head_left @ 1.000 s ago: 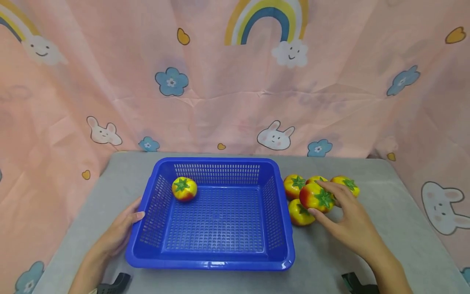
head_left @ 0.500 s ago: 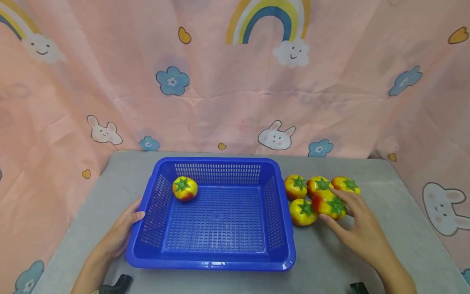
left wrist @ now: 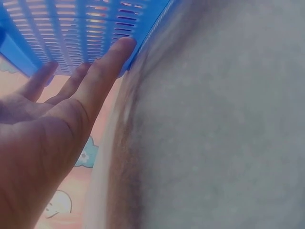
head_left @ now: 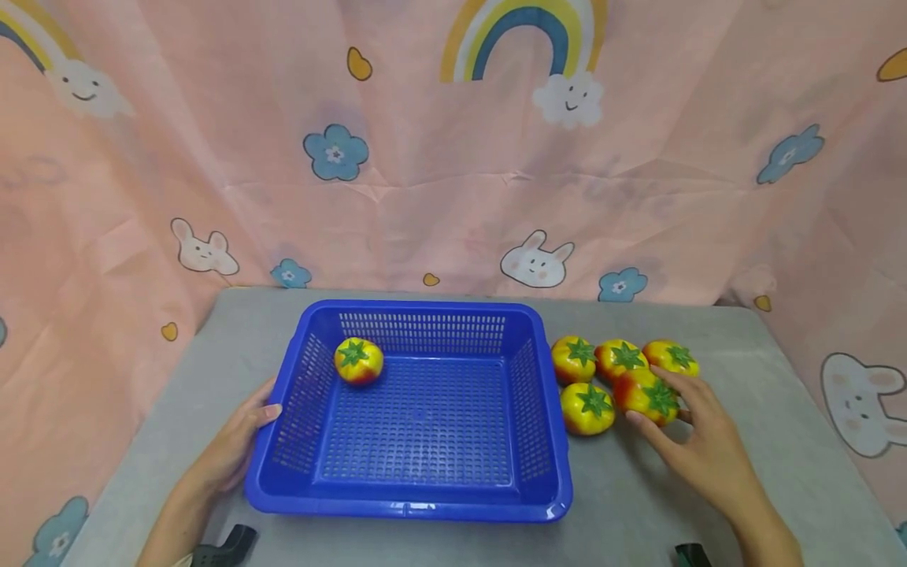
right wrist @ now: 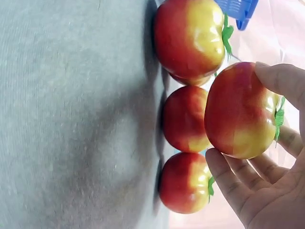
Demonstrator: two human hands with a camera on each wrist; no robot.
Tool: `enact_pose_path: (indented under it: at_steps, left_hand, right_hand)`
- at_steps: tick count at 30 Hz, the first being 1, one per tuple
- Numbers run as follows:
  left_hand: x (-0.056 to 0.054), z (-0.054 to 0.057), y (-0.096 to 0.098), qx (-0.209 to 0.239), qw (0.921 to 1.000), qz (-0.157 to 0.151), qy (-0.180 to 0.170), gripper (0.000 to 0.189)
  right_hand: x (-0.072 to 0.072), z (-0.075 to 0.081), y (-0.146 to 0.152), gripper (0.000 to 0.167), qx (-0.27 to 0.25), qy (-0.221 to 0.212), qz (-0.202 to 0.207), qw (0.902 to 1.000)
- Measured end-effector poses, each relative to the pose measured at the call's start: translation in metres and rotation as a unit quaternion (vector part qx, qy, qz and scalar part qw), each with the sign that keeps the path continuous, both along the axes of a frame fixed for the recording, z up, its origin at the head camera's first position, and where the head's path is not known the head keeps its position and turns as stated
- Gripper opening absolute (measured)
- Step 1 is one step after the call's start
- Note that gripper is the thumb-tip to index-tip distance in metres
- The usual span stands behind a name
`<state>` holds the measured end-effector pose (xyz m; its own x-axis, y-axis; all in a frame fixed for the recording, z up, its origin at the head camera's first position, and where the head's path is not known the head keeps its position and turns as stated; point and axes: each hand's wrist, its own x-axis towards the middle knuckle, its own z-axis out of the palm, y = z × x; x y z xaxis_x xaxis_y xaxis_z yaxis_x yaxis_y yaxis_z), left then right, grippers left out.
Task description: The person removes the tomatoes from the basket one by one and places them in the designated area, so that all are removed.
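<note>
Blue basket (head_left: 420, 425) and raised fruit (head_left: 643, 396) occupy inward-turned hands (head_left: 232, 441) (head_left: 701, 445).

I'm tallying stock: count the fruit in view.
6. One fruit is in the far left of the basket; one is in the right grip. Four are on the table right of the basket: left, middle and right in a far row, and one nearer. None seems hidden.

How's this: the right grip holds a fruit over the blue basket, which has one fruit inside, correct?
Not over the blue basket: the head view shows the right grip with the held fruit to the basket's right, beside the loose fruits. The one fruit inside is correct.
</note>
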<state>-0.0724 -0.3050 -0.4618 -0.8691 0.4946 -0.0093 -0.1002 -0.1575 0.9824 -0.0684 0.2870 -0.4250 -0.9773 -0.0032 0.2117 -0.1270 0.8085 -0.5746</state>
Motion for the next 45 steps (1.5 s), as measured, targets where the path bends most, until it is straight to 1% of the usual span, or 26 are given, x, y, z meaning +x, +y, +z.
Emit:
enact_pose_path:
  at_steps: [6, 14, 23, 33, 45]
  left_hand:
    - [0.000, 0.002, -0.001, -0.009, 1.0000, 0.000, 0.003, 0.068]
    - [0.002, 0.005, 0.001, -0.031, 0.9994, 0.016, -0.006, 0.071]
    - [0.001, 0.006, 0.002, -0.046, 0.9988, 0.015, 0.001, 0.071]
    - [0.002, 0.004, 0.001, -0.038, 0.9991, 0.017, -0.002, 0.070]
    - [0.001, 0.005, 0.001, -0.034, 0.9994, 0.008, 0.000, 0.071]
  right_hand:
    - [-0.002, -0.005, 0.003, 0.070, 0.002, -0.021, -0.004, 0.9998]
    - [-0.002, -0.011, 0.008, 0.070, 0.012, -0.039, -0.006, 0.9991]
    - [-0.003, -0.017, 0.016, 0.070, 0.020, -0.041, 0.007, 0.9989]
    - [-0.006, -0.025, 0.014, 0.069, 0.032, -0.042, 0.027, 0.9982]
    - [-0.005, -0.027, 0.014, 0.072, 0.037, -0.060, 0.030, 0.9970]
